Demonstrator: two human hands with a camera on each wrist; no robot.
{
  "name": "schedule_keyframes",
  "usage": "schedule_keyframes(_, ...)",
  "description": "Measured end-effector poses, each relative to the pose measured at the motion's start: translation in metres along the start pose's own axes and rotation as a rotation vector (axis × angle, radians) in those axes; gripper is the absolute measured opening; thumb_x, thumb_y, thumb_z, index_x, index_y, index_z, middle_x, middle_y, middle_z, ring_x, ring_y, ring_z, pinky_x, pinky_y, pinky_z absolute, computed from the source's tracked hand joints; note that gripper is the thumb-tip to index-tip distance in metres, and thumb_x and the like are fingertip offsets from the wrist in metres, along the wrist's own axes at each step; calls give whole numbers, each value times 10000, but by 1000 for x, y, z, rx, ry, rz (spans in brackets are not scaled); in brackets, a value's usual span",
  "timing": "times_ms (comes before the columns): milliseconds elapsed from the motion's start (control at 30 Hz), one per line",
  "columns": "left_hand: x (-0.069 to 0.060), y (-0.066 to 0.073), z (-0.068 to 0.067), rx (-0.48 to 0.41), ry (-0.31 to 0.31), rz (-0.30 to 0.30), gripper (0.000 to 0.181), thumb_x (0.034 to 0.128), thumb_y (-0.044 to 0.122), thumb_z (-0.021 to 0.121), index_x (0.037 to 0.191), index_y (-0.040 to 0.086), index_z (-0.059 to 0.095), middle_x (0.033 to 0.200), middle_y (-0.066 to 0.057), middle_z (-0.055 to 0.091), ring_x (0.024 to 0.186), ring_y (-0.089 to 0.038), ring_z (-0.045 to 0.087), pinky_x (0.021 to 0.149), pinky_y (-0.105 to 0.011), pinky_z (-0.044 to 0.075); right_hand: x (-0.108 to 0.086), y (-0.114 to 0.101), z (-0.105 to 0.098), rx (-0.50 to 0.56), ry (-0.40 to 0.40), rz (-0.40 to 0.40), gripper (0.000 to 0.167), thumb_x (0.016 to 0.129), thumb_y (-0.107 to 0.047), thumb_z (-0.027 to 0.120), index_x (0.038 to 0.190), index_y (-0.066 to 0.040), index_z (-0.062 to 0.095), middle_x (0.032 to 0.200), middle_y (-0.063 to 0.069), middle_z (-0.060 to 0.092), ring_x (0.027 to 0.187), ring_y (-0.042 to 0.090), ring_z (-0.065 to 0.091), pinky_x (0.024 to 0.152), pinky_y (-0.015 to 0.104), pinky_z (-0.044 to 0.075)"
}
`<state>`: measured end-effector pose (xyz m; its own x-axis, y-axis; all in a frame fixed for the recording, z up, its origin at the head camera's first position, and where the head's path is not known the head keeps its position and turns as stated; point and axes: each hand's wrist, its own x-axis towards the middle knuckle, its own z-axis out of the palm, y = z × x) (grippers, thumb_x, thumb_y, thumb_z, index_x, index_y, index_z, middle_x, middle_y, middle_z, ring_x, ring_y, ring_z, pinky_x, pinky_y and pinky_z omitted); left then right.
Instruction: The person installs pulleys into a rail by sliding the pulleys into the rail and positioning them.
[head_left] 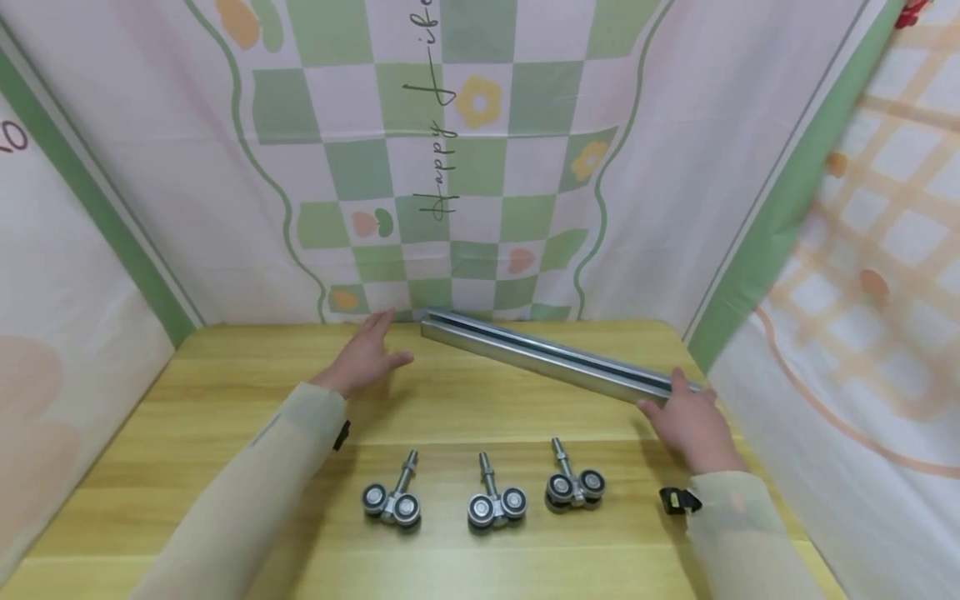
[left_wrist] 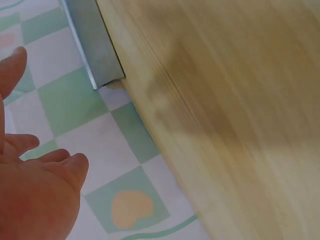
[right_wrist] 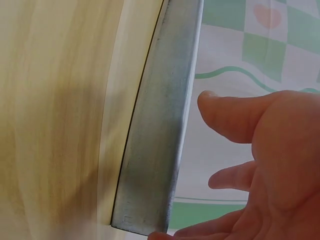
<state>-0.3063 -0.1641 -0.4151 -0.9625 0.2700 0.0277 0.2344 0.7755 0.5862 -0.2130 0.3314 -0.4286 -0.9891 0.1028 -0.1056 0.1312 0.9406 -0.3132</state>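
Three wheeled metal rollers (head_left: 497,507) and one metal rail (head_left: 555,360) are shown on one wooden table (head_left: 202,417). One left hand (head_left: 365,357) and one right hand (head_left: 693,423) are seen.

Head view: right hand (head_left: 693,423) is covering part of the rail's (head_left: 553,365) right end; its slot (head_left: 555,348) is lying too dark to tell the inside. Rollers (head_left: 498,510) are partly hiding their lower wheels (head_left: 556,505), and fine detail is showing too small. Left sleeve (head_left: 251,487), right sleeve (head_left: 750,533) and table (head_left: 465,575) are running off the near edge, lettering (head_left: 442,152) off the far. Both wrist views: picture edges are cutting rail, left hand (left_wrist: 40,200) and right hand.
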Motion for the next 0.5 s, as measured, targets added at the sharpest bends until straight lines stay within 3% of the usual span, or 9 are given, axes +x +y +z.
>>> schedule_keyframes(200, 24, 0, 8, 7, -36, 50, 807, 989, 322, 633, 1564, -25, 185, 1618, -216, 156, 1461, -388, 167, 1195, -515, 138, 3, 3, -4, -1, 13, -18, 959, 1000, -517, 516, 1515, 137, 40, 1399, 507, 214, 1186, 718, 257, 947, 788, 295)
schedule_keyframes(367, 31, 4, 12, 24, -84, 87, 618, 1030, 156, 523, 1549, -31, 246, 1610, -233, 168, 1463, -386, 162, 1202, -497, 110, 4, -2, -3, -78, -17, -64, 850, 975, -382, 604, 1483, 171, 207, 1341, 479, 364, 1191, 694, 302, 922, 774, 351)
schedule_keyframes(500, 37, 8, 12, 76, -101, 119, 590, 1037, 134, 491, 1561, 8, 252, 1609, -234, 172, 1461, -384, 171, 1200, -492, 126, 7, -5, -3, -141, 3, -107, 699, 970, -265, 595, 1425, 195, 328, 1258, 432, 496, 1170, 676, 354, 897, 755, 391)
